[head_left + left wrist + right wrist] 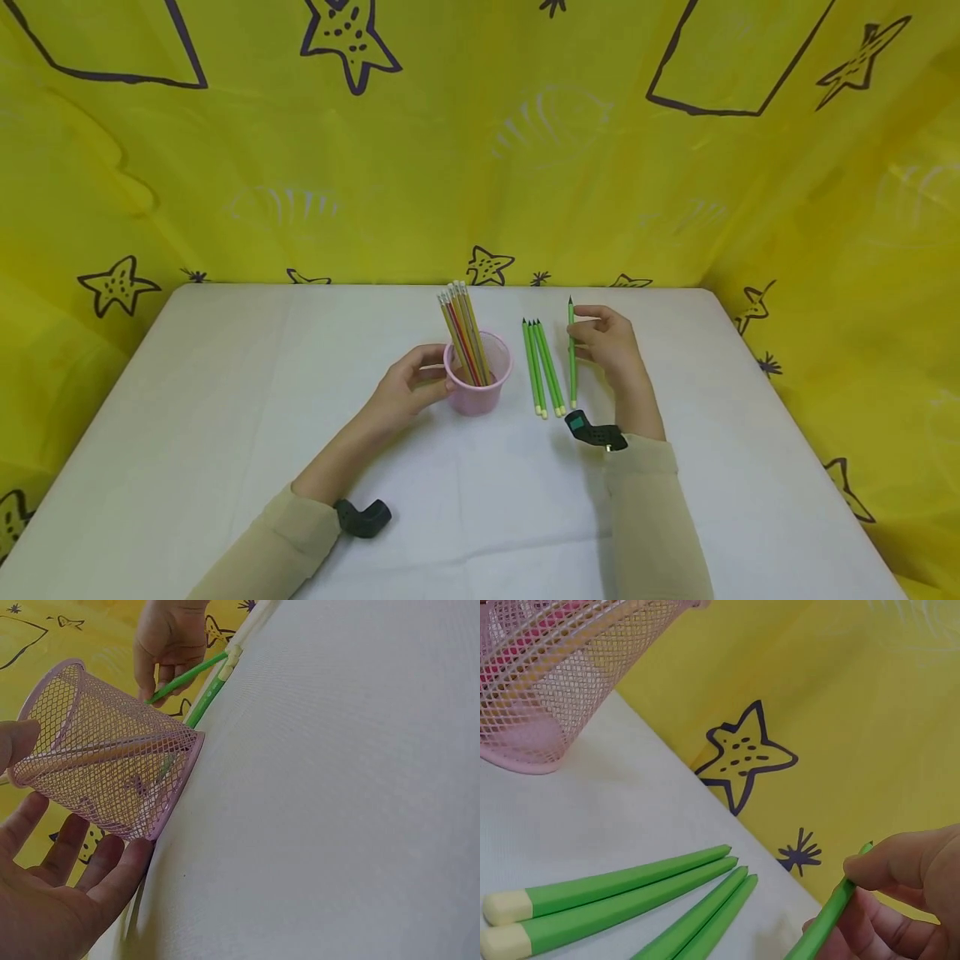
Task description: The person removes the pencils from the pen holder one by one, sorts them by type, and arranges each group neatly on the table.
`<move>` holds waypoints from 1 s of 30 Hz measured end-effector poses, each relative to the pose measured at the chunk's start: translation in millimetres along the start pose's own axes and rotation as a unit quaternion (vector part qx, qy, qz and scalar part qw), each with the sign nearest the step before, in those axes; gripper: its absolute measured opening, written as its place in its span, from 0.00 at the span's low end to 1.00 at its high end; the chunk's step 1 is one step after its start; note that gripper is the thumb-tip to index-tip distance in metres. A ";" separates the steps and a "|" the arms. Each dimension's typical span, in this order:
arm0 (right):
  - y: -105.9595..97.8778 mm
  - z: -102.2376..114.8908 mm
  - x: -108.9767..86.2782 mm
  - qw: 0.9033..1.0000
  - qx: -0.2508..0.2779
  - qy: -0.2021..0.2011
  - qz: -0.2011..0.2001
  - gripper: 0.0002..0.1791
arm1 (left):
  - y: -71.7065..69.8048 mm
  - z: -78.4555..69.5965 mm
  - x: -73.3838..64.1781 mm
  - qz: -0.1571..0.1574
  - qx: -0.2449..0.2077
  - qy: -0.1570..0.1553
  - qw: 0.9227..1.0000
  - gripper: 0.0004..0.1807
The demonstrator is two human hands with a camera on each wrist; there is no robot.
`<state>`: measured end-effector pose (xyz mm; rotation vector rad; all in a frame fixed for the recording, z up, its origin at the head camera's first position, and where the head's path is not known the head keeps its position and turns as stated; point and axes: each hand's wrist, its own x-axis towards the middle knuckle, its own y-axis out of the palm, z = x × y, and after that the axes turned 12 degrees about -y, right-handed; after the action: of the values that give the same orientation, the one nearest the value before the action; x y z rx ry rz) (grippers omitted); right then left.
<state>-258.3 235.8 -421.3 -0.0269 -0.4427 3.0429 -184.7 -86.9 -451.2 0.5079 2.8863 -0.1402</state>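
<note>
A pink mesh pencil cup (475,403) stands on the table, holding several yellow pencils (476,333) and a red one, which lean to the left. My left hand (401,387) holds the cup from its left side, thumb near the rim and fingers round the wall in the left wrist view. To the right of the cup, my right hand (613,342) pinches a green pencil (573,375) between thumb and fingers, its dark point facing away from me. Between cup and right hand lie several more green pencils (622,907), side by side with pale cream ends toward me.
A white cloth covers the table (337,325). Behind it and along both sides hangs a yellow curtain (420,167) printed with dark stars. A dark wrist camera (363,518) sits on the left wrist, another (596,432) on the right.
</note>
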 end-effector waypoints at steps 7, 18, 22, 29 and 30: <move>4.3 -9.1 3.0 1.000 -0.003 0.024 0.004 0.23 | -0.4 1.3 -1.7 0.002 -0.001 0.005 1.000 0.31; 7.9 -14.2 5.2 0.998 0.011 0.062 0.012 0.24 | -0.5 1.0 -1.9 0.002 0.002 0.002 1.000 0.30; 8.0 -14.0 4.2 0.998 0.014 0.059 0.010 0.23 | -0.1 1.0 -1.5 0.003 0.000 0.001 1.000 0.30; 10.7 -5.3 3.3 1.000 -0.029 0.002 0.006 0.22 | 0.4 0.6 -1.1 -0.006 0.005 -0.008 1.000 0.30; 11.3 -2.5 2.6 0.999 -0.033 -0.016 0.013 0.23 | 0.4 0.8 -1.0 -0.007 0.006 -0.008 1.000 0.30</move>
<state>-261.6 225.9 -426.9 0.0115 -0.5493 3.0570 -183.6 -87.0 -451.8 0.4874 2.8752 -0.1624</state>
